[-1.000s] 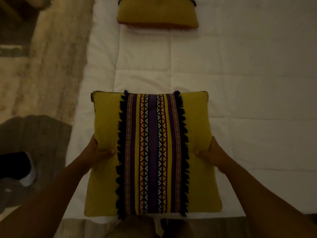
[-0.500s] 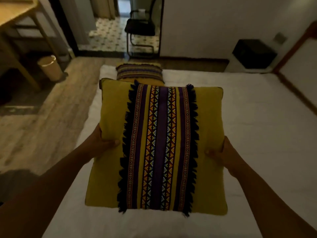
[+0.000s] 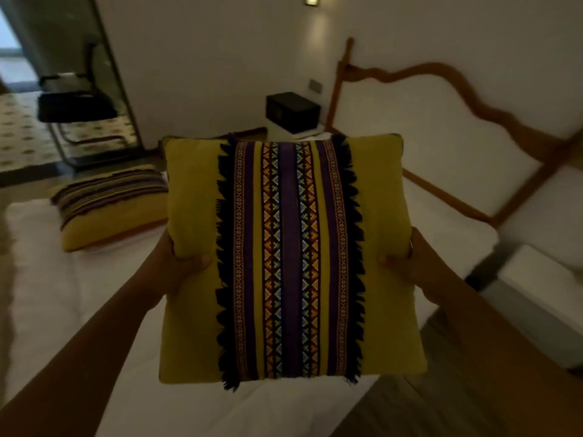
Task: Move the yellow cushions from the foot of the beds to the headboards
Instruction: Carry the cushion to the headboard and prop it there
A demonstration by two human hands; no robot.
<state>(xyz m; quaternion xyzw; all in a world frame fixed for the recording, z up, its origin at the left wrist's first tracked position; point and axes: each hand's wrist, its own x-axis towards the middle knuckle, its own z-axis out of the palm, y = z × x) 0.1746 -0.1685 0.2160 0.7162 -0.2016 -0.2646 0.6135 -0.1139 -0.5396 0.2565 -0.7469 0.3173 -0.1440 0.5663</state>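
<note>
I hold a yellow cushion (image 3: 195, 298) with a purple patterned band and dark fringe in front of me, above the white bed (image 3: 63, 304). My left hand (image 3: 179, 266) grips its left edge and my right hand (image 3: 410, 266) grips its right edge, thumbs on the front. A second yellow cushion (image 3: 107, 203) with the same stripes lies flat on the bed at the far left. The wooden-framed headboard (image 3: 473, 99) stands at the upper right.
A black box (image 3: 291, 111) sits on a white stand beside the headboard. A dark chair (image 3: 75, 105) stands in the doorway at the upper left. A white block (image 3: 536, 279) and wooden floor (image 3: 426, 398) lie at the right of the bed.
The cushion has come up off the bed and stays in both hands. My view has swung up and to the right, so the headboard now shows and the other cushion has shifted left.
</note>
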